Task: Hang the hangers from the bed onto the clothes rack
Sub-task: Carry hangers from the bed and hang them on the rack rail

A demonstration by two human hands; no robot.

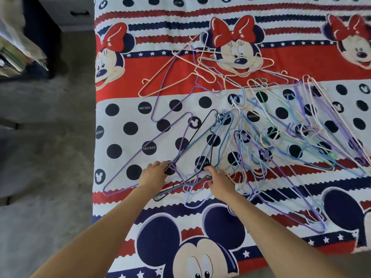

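Several thin wire hangers (pixel 261 125) in purple, blue, black, pink and green lie tangled across the bed (pixel 124 207), which has a red, white and navy cartoon-mouse cover. My left hand (pixel 153 173) rests on the near left end of the pile, fingers curled onto a purple hanger (pixel 140 149) and the dark ones beside it. My right hand (pixel 217 178) is closed around the hooks of a blue hanger (pixel 202 141) and a black hanger (pixel 210 137). The clothes rack is not in view.
Grey floor (pixel 50 157) runs along the bed's left edge. A dark cabinet with a drawer handle (pixel 80 13) stands at the top left, and cluttered bags or papers (pixel 18 51) sit at the far left.
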